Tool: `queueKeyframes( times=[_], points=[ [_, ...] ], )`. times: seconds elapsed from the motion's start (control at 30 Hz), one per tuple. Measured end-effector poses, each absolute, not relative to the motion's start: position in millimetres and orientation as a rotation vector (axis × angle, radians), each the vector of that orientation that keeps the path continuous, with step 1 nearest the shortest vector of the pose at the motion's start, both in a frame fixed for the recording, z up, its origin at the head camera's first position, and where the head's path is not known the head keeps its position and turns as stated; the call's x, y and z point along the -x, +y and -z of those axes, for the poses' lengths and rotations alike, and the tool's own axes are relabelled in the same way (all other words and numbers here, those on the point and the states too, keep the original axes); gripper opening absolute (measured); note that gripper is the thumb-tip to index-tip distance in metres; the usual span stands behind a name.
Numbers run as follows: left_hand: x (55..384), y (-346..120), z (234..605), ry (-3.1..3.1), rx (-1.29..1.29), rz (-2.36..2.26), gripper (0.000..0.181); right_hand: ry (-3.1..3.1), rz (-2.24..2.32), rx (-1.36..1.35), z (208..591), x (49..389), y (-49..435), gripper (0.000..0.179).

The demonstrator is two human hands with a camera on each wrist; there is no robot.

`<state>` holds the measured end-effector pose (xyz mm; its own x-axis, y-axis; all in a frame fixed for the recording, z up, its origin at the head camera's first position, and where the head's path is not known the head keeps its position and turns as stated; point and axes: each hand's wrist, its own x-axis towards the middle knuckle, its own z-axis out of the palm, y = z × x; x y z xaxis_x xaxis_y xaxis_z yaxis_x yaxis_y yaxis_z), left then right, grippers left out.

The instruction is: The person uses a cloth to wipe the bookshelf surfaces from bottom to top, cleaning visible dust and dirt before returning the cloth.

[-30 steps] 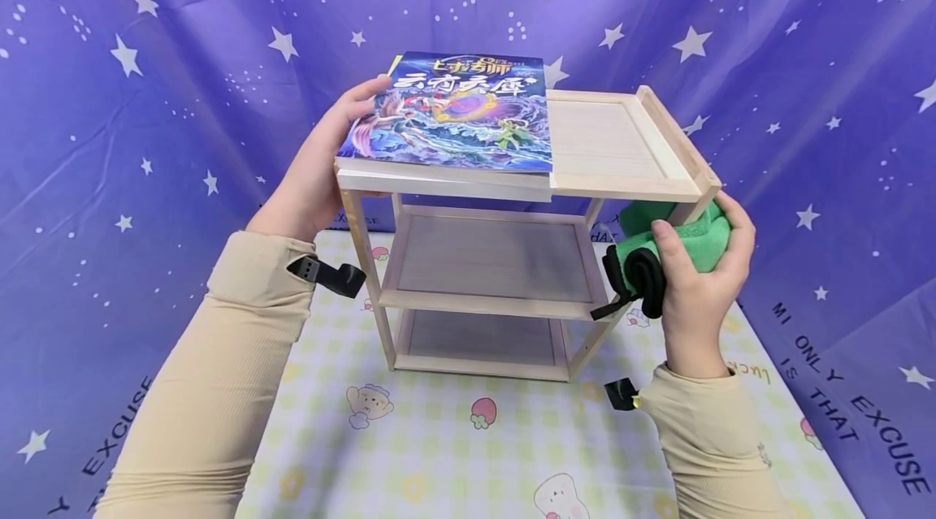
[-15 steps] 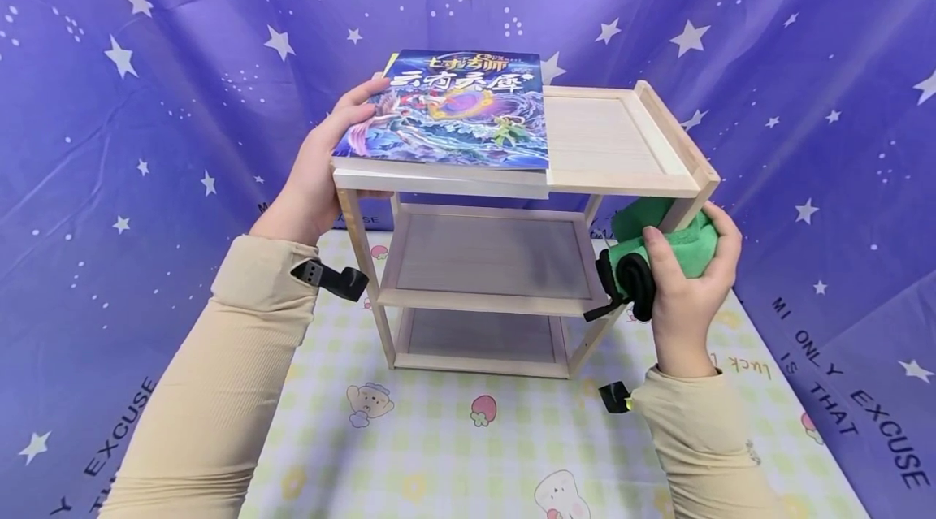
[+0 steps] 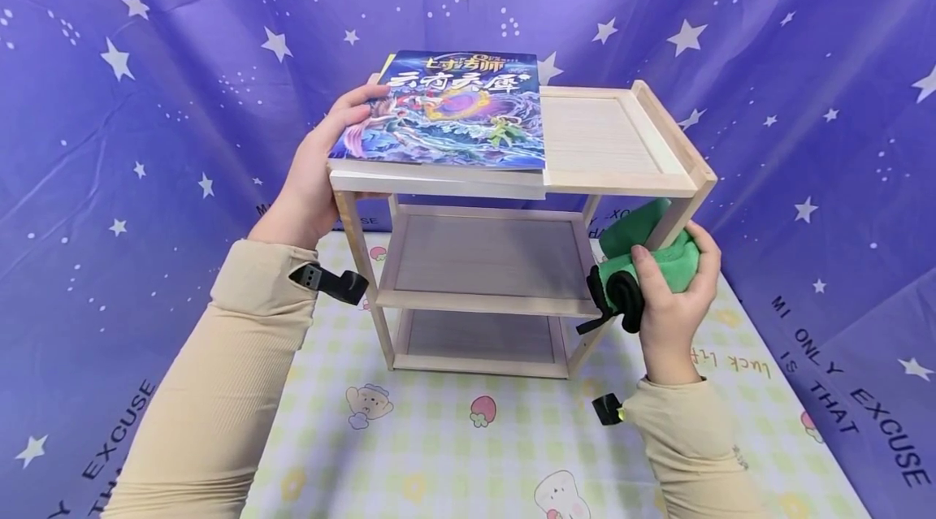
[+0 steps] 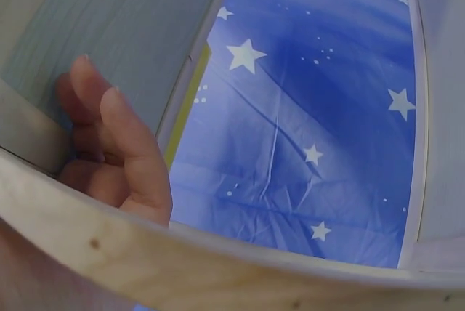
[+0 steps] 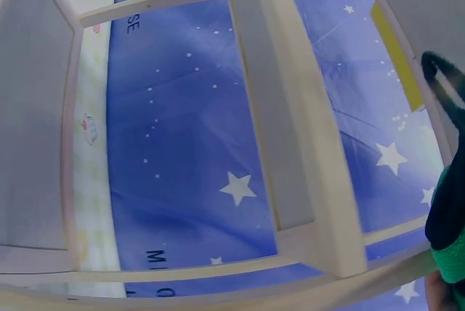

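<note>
Your right hand (image 3: 676,304) holds a green cloth (image 3: 676,263) with the thumb in front and the fingers curled round its outer side. The cloth lies at the right front post (image 3: 671,225) of the wooden shelf (image 3: 607,133), just below the top tier, and shows on both sides of that post. A rolled black part (image 3: 625,300) of the cloth projects inward, near the right end of the middle tier (image 3: 493,259).

Your left hand (image 3: 303,170) grips the left end of the top tier — fingertips above at the book edge, other fingers bent underneath, as the left wrist view shows.

The book (image 3: 461,109) rests flat, blue illustrated cover up, on the left part of the top tier. A yellow edge (image 3: 389,66) shows at its far left corner.

The shelf has three tiers and stands upright on a checked cloth (image 3: 439,454) with printed figures. Beige sleeves cover your forearms — a black strap (image 3: 329,279) extends from the left cuff. A purple backdrop (image 3: 256,97) with white stars surrounds the work area.
</note>
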<state>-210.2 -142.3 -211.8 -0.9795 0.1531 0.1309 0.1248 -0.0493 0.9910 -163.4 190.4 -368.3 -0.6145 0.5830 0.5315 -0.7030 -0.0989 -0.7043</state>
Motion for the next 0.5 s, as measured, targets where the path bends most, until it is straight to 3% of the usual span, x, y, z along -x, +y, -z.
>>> queueKeyframes(
  times=[0.5],
  points=[
    [212.4,-140.5,213.7,2.146,-0.302,-2.267,0.036,-1.202,-2.122,-0.273,392.0,162.7,199.2,0.042]
  ],
)
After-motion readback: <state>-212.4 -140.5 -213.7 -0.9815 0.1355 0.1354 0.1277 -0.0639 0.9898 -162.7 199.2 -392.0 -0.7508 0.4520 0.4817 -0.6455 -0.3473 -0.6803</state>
